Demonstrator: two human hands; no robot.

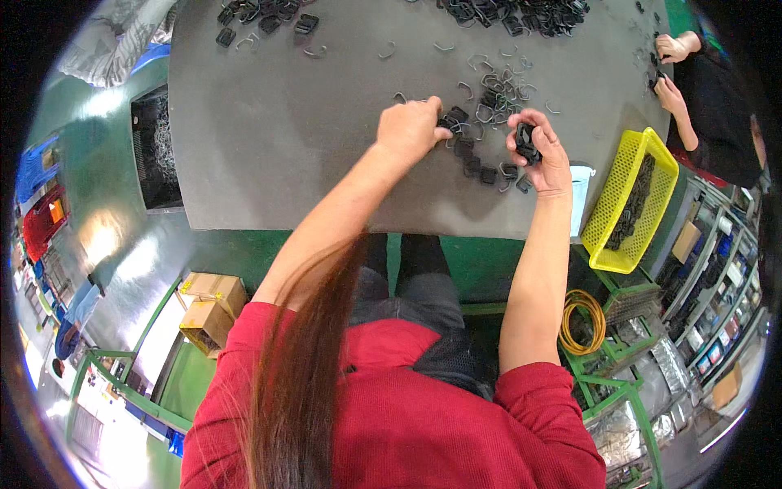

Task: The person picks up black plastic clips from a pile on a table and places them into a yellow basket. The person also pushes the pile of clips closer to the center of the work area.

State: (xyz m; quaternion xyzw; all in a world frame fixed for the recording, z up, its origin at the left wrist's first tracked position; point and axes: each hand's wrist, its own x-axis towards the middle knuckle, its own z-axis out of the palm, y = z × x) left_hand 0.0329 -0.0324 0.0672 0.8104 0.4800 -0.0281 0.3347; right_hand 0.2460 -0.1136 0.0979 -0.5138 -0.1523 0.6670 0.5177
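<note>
My right hand is curled around a small black plastic buckle, held above the grey tabletop near the front edge. My left hand is closed, with thumb and forefinger at a dark piece beside several black buckles. What lies deeper inside those fingers is hidden. Between the two hands, more black buckles form a loose curved row on the table. Just beyond them lies a scatter of bent metal wire hooks, with some black pieces mixed in.
A large heap of black buckles lies at the far side, a smaller group at far left. A yellow basket holding dark parts stands at right, beside a light-blue sheet. A co-worker's hands work at the right edge. A black crate stands left.
</note>
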